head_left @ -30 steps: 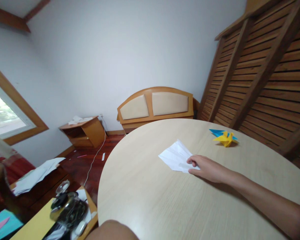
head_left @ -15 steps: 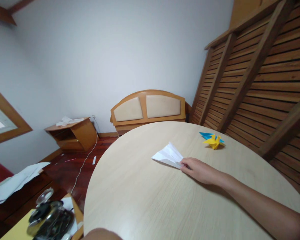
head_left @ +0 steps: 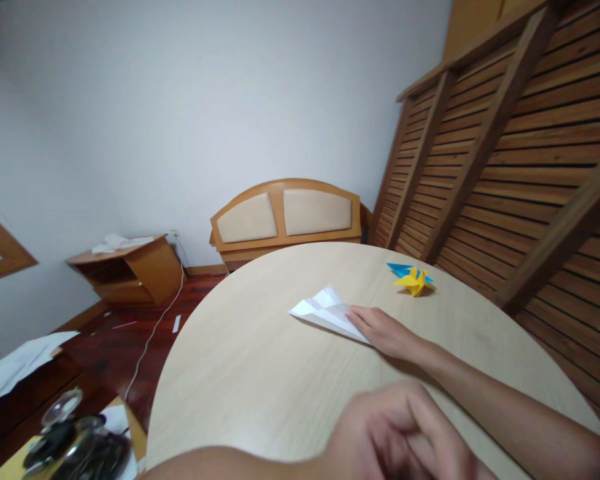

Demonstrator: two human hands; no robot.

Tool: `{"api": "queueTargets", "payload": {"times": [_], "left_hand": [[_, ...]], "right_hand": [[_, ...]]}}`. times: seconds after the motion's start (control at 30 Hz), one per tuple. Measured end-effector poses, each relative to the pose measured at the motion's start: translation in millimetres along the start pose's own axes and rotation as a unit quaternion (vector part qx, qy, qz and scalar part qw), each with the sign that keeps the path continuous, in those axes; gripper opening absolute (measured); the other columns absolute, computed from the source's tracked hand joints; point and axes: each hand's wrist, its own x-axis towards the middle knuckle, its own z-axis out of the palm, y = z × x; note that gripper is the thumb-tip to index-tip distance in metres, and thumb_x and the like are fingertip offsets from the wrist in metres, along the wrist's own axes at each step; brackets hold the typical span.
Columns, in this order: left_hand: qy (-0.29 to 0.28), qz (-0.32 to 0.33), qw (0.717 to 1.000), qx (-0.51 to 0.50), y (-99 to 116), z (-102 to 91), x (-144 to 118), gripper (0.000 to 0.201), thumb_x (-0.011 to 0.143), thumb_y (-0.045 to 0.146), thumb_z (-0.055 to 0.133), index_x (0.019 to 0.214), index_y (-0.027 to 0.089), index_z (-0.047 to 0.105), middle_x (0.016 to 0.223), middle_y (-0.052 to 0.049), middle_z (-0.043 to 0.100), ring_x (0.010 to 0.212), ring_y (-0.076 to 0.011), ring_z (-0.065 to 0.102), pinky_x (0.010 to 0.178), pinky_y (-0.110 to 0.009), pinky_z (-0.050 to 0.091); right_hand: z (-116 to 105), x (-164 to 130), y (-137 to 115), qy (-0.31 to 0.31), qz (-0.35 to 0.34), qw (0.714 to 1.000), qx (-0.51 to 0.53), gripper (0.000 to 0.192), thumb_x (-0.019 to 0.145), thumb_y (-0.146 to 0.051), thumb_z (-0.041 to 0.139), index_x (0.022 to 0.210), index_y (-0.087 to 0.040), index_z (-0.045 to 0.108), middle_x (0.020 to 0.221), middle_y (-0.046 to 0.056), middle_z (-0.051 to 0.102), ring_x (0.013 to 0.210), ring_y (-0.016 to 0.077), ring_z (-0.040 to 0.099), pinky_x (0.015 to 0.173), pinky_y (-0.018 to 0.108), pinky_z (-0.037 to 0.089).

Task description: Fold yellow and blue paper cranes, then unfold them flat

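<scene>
A sheet of folded white paper point(head_left: 325, 312), pointed at its left end and creased across its face, lies on the round table point(head_left: 230, 373). My right hand point(head_left: 380, 328) rests at the paper's right end, its fingers extended over the edge and pressing on it; the fingertips are partly hidden. My left hand point(head_left: 400, 433) is raised close to the camera at the bottom, slightly blurred, with its fingers curled in and nothing visible in them. Beyond my right hand stand a yellow origami bird point(head_left: 414, 283) and a blue origami piece point(head_left: 399, 269) partly behind it.
A slatted wooden frame point(head_left: 480, 200) leans along the right side. Behind the table is a padded headboard point(head_left: 285, 213). To the left are a wooden cabinet point(head_left: 145, 273) with papers on top, a cable point(head_left: 153, 333) on the floor, and a clutter of dark items point(head_left: 80, 440).
My left hand has come up into view from the bottom, reaching rightward. My right hand has changed from pinching the paper's corner to lying over its right end. The view has shifted slightly right.
</scene>
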Motion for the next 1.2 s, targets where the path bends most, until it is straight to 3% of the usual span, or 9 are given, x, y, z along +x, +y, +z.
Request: {"api": "queueTargets", "payload": {"times": [0.07, 0.13, 0.27, 0.4, 0.7, 0.87, 0.93, 1.1, 1.2], "left_hand": [[-0.072, 0.039, 0.996, 0.023, 10.6, -6.9, 31.6, 0.056, 0.053, 0.063, 0.087, 0.067, 0.019, 0.055, 0.072, -0.007, 0.075, 0.065, -0.0253, 0.074, 0.052, -0.026, 0.052], [0.001, 0.118, 0.993, 0.021, 15.1, -24.3, 59.7, 0.047, 0.062, 0.049, 0.089, 0.064, 0.017, 0.055, 0.074, -0.007, 0.076, 0.061, -0.0190, 0.072, 0.051, -0.020, 0.048], [0.141, 0.139, 0.979, 0.044, 11.4, -68.2, 92.9, 0.039, 0.061, 0.041, 0.091, 0.063, 0.013, 0.065, 0.071, -0.006, 0.073, 0.059, -0.0125, 0.068, 0.051, -0.016, 0.044], [0.170, 0.106, 0.980, 0.011, 5.8, -93.3, 98.0, 0.044, 0.060, 0.045, 0.091, 0.084, 0.012, 0.075, 0.095, -0.010, 0.076, 0.061, -0.0101, 0.068, 0.051, -0.015, 0.045], [0.113, 0.086, 0.990, -0.024, 5.2, -102.0, 95.2, 0.038, 0.080, 0.041, 0.078, 0.107, 0.014, 0.073, 0.106, -0.011, 0.075, 0.067, -0.0117, 0.069, 0.053, -0.016, 0.050], [0.114, 0.148, 0.978, 0.090, 3.0, -105.1, 92.3, 0.042, 0.089, 0.049, 0.064, 0.114, 0.015, 0.069, 0.102, -0.011, 0.073, 0.066, -0.0119, 0.064, 0.055, -0.020, 0.048], [0.138, 0.226, 0.937, 0.225, 5.9, -104.3, 89.9, 0.042, 0.091, 0.047, 0.060, 0.122, 0.018, 0.065, 0.108, -0.011, 0.071, 0.077, -0.0158, 0.065, 0.064, -0.025, 0.051], [0.144, 0.354, 0.731, 0.566, 24.6, -97.9, 85.8, 0.033, 0.085, 0.034, 0.068, 0.117, 0.023, 0.067, 0.122, -0.010, 0.067, 0.117, -0.0272, 0.055, 0.102, -0.044, 0.040], [0.104, 0.291, 0.723, 0.618, 39.9, -93.8, 84.6, 0.023, 0.094, 0.034, 0.055, 0.086, 0.019, 0.069, 0.084, -0.005, 0.071, 0.082, -0.0204, 0.063, 0.082, -0.034, 0.045]], "right_hand": [[3.9, 0.0, -2.3, 0.025, 0.010, 0.999, 0.028, 0.045, 0.102, -0.047, 0.031, 0.077, -0.020, 0.057, 0.073, 0.004, 0.064, 0.069, 0.0189, 0.058, 0.067, 0.030, 0.043], [7.7, -1.3, -3.9, 0.029, 0.005, 0.998, 0.056, 0.043, 0.102, -0.045, 0.032, 0.077, -0.020, 0.057, 0.073, 0.003, 0.065, 0.067, 0.0176, 0.058, 0.064, 0.029, 0.042], [13.5, -4.1, -3.5, 0.039, -0.023, 0.996, 0.073, 0.041, 0.103, -0.042, 0.032, 0.084, -0.019, 0.060, 0.081, 0.005, 0.069, 0.073, 0.0185, 0.062, 0.069, 0.029, 0.044], [14.5, -5.0, -2.6, 0.072, -0.021, 0.995, 0.066, 0.043, 0.104, -0.044, 0.032, 0.086, -0.019, 0.062, 0.081, 0.005, 0.068, 0.073, 0.0191, 0.061, 0.070, 0.030, 0.043], [7.0, -9.9, -5.1, 0.106, -0.051, 0.993, 0.026, 0.043, 0.105, -0.041, 0.033, 0.087, -0.019, 0.065, 0.080, 0.005, 0.066, 0.079, 0.0197, 0.062, 0.074, 0.032, 0.042], [2.0, -12.4, -4.7, 0.136, -0.112, 0.983, -0.055, 0.035, 0.104, -0.036, 0.038, 0.093, -0.019, 0.068, 0.089, 0.007, 0.071, 0.087, 0.0211, 0.063, 0.084, 0.036, 0.043], [-0.2, -12.7, -4.2, 0.157, -0.159, 0.972, -0.076, 0.034, 0.104, -0.035, 0.040, 0.094, -0.019, 0.068, 0.088, 0.008, 0.072, 0.085, 0.0213, 0.063, 0.084, 0.037, 0.044], [-6.9, -14.8, -14.1, 0.185, -0.225, 0.956, -0.021, 0.027, 0.100, -0.034, 0.049, 0.088, -0.019, 0.067, 0.081, 0.006, 0.071, 0.078, 0.0202, 0.063, 0.083, 0.037, 0.045], [-14.4, -17.8, -28.1, 0.140, -0.145, 0.970, 0.136, 0.022, 0.096, -0.038, 0.055, 0.098, -0.019, 0.066, 0.087, 0.005, 0.070, 0.080, 0.0189, 0.064, 0.075, 0.031, 0.048]]}}
